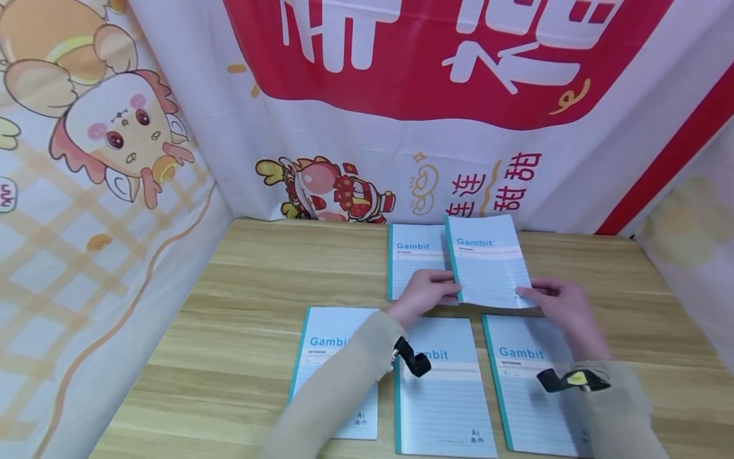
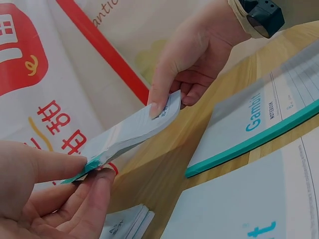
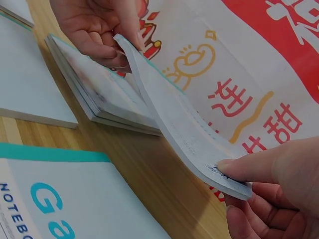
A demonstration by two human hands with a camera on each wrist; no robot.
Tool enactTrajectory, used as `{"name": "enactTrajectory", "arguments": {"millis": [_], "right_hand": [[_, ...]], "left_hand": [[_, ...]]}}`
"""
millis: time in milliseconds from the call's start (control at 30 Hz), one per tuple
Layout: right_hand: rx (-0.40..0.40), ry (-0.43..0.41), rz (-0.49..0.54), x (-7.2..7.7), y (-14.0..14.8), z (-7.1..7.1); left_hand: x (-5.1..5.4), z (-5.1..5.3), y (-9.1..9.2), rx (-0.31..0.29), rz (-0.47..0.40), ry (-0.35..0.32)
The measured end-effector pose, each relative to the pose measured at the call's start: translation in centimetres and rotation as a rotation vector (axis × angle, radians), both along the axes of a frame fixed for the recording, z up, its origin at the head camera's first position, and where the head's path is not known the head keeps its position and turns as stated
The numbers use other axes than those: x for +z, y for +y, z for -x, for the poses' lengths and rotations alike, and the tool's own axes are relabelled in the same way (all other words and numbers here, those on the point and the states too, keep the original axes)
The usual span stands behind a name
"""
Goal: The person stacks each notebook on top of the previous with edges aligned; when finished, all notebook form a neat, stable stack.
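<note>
Nearest you, three Gambit notebooks lie flat on the worktop (image 1: 241, 331) in a loose row: the left notebook (image 1: 323, 350), partly under your left sleeve (image 1: 338, 389); the middle notebook (image 1: 444, 401); the right notebook (image 1: 533, 408), partly behind your right forearm. Covers up, teal spines to the left, gaps between. Inference: the spacing leaves each cover readable and each edge easy to reach.

Beyond the row, both your hands grasp one smaller notebook, the held notebook (image 1: 492, 264). Your left hand (image 1: 424, 293) pinches its spine near the lower corner, thumb above, fingers below; your right hand (image 1: 564, 309) pinches the opposite lower corner likewise. The book bends near your right thumb in both wrist views. Inference: gripping both corners steadies a limp book and lets you control its angle.

Position: the held notebook is between your hands, mostly reaching away past your fingertips, raised off the worktop. From the head view it overlaps the right part of a small notebook stack (image 1: 415, 255), which lies beyond your left hand; its exact count is unclear.

Farthest: a printed cloth (image 1: 355, 131) hangs behind the worktop.
</note>
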State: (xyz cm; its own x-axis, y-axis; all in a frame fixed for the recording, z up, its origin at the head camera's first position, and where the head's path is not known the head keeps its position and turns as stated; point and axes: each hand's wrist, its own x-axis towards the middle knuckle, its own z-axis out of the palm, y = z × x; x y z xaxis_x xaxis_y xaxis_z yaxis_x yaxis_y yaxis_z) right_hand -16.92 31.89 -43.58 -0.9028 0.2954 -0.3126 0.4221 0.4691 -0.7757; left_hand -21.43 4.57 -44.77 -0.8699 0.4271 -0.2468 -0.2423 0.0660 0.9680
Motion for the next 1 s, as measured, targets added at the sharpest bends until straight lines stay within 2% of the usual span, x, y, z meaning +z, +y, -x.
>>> {"name": "enactTrajectory", "arguments": {"millis": [267,500,833,1000], "right_hand": [[0.052,0.008,-0.006,-0.4,-1.2,0.1],[0.077,0.006,0.000,-0.7,-2.4,0.4],[0.072,0.000,0.022,-1.0,-3.9,0.5],[0.080,0.024,0.022,-1.1,-4.6,0.5]], "left_hand": [[0.1,-0.1,-1.8,-0.006,0.011,0.011],[-0.1,0.1,-3.1,0.013,0.047,0.019],[0.1,-0.1,-4.8,0.039,0.082,0.031],[0.1,-0.1,-5.6,0.058,0.090,0.032]]}}
